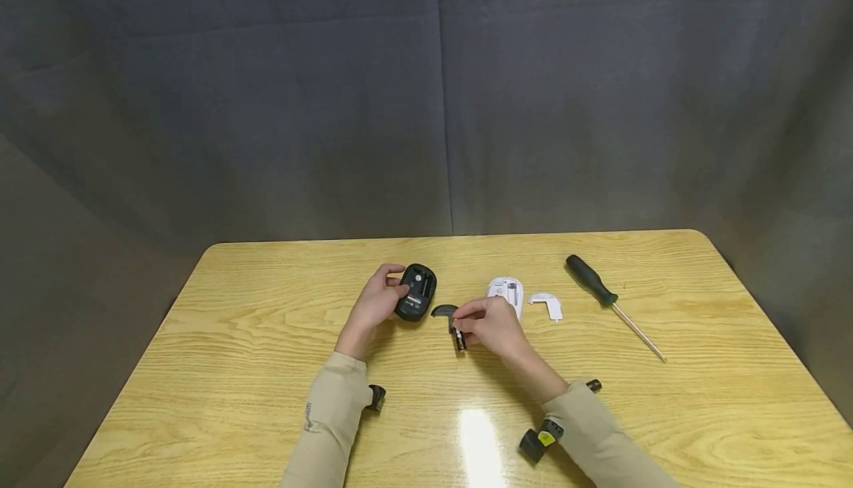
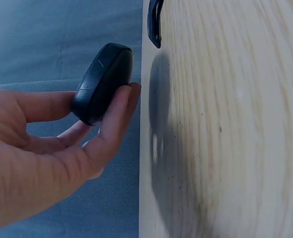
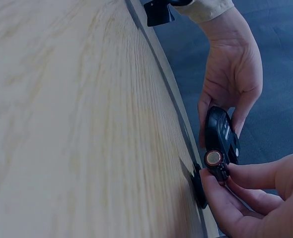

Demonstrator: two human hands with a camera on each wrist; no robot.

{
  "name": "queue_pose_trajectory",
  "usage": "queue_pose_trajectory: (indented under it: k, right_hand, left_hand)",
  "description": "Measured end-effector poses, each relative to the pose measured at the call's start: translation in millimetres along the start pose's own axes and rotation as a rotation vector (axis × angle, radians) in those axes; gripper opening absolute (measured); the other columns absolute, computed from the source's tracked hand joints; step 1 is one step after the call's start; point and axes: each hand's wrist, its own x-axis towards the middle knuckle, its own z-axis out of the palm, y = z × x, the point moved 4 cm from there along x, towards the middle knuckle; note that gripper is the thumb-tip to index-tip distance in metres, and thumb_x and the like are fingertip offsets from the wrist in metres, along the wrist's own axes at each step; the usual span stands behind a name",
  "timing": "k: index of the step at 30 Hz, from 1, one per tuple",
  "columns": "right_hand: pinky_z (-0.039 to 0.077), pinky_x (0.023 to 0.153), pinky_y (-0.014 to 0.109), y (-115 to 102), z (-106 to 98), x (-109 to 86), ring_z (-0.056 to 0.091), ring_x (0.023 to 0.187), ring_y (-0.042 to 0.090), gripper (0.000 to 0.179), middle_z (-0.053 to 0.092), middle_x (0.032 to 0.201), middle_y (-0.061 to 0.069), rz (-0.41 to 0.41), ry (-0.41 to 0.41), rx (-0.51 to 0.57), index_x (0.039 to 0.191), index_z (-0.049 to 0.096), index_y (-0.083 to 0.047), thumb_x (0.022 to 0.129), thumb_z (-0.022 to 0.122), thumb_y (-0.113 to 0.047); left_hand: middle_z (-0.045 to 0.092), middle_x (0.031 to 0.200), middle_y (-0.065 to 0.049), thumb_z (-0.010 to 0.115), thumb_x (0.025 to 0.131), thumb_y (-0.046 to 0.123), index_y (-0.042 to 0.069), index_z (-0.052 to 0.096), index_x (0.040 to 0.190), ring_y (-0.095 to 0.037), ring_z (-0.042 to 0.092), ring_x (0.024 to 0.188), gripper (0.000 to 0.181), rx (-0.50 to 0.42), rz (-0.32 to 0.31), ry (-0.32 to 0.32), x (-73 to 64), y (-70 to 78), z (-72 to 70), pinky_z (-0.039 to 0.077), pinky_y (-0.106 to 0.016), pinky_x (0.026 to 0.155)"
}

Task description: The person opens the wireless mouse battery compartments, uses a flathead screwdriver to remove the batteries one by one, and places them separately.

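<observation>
My left hand holds a black computer mouse by its sides, its underside with the uncovered battery slot facing up. The left wrist view shows that mouse raised off the table, its shadow apart from it. Between thumb and fingertips, my right hand pinches a dark cylindrical battery, one round metal end showing in the right wrist view. Just beyond the battery lies a black curved battery cover, partly hidden by the right fingers.
Behind my right hand a white mouse lies underside up, its battery slot uncovered. A white curved cover is to its right. Farther right, a screwdriver with a dark handle lies diagonally on the wooden table. A grey curtain hangs behind.
</observation>
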Motion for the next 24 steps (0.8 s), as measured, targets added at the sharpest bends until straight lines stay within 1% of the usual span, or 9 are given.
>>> queue_pose_trajectory:
  k: [5,10,13,17,19,21,23,24]
  right_hand:
    - [0.062,0.063,0.032,0.3,-4.6,1.0,0.072,0.064,0.02,0.008,0.075,0.087,0.013,-0.006,0.032,-0.042,0.097,0.075,0.012,0.089,0.073,0.011]
    - [0.062,0.063,0.033,-1.0,-7.9,0.5,0.072,0.064,0.023,0.008,0.074,0.086,0.013,-0.014,0.046,-0.097,0.097,0.075,0.011,0.089,0.073,0.01]
    - [0.062,0.063,0.033,-1.0,-9.1,1.0,0.072,0.065,0.022,0.009,0.074,0.086,0.013,-0.008,0.042,-0.112,0.098,0.075,0.01,0.089,0.073,0.01]
    - [0.062,0.062,0.032,-1.2,-9.8,1.5,0.071,0.066,0.021,0.008,0.073,0.086,0.012,-0.024,0.036,-0.148,0.096,0.075,0.01,0.089,0.073,0.01]
    - [0.061,0.061,0.032,-1.7,-9.8,1.2,0.071,0.065,0.021,0.006,0.073,0.084,0.011,-0.044,0.039,-0.185,0.095,0.076,0.008,0.089,0.074,0.009]
    - [0.06,0.059,0.03,-2.7,-9.9,0.9,0.07,0.064,0.019,0.003,0.072,0.082,0.01,-0.074,0.048,-0.232,0.092,0.076,0.007,0.088,0.075,0.007]
    - [0.058,0.057,0.029,-3.9,-10.1,0.6,0.068,0.062,0.016,0.002,0.073,0.08,0.009,-0.11,0.06,-0.289,0.089,0.076,0.006,0.087,0.076,0.006]
    - [0.056,0.056,0.028,-4.7,-10.2,0.4,0.066,0.061,0.015,0.002,0.072,0.079,0.008,-0.128,0.066,-0.316,0.087,0.075,0.005,0.087,0.077,0.006]
  left_hand:
    - [0.054,0.122,-0.027,0.05,0.103,-0.002,-0.007,0.047,0.143,-0.029,0.06,0.1,0.041,-0.006,-0.005,-0.011,-0.9,-0.4,0.4,0.054,-0.031,0.078]
    - [0.056,0.12,-0.028,0.051,0.102,-0.003,-0.008,0.046,0.144,-0.028,0.062,0.096,0.042,-0.014,-0.022,-0.02,-0.5,-4.7,1.3,0.056,-0.03,0.071]
    - [0.057,0.121,-0.029,0.051,0.102,-0.004,-0.008,0.044,0.145,-0.032,0.064,0.099,0.044,-0.004,-0.03,-0.018,0.1,-7.3,0.9,0.058,-0.032,0.07]
    - [0.057,0.124,-0.031,0.05,0.103,-0.003,-0.008,0.041,0.148,-0.04,0.066,0.105,0.046,0.017,-0.037,-0.014,0.2,-8.6,-0.5,0.06,-0.036,0.072]
    - [0.058,0.125,-0.031,0.051,0.103,-0.002,-0.008,0.041,0.148,-0.042,0.066,0.107,0.047,0.045,-0.036,-0.006,0.5,-8.7,-1.5,0.06,-0.037,0.073]
    - [0.059,0.128,-0.032,0.051,0.103,-0.001,-0.008,0.041,0.148,-0.042,0.066,0.11,0.046,0.097,-0.034,0.01,0.9,-8.3,-2.4,0.06,-0.04,0.078]
    - [0.059,0.131,-0.033,0.052,0.104,0.0,-0.007,0.042,0.148,-0.042,0.065,0.113,0.046,0.171,-0.033,0.029,1.2,-7.8,-3.6,0.059,-0.041,0.082]
    - [0.059,0.132,-0.033,0.052,0.104,0.001,-0.007,0.042,0.148,-0.041,0.065,0.114,0.046,0.208,-0.034,0.039,1.4,-7.5,-4.3,0.059,-0.042,0.082]
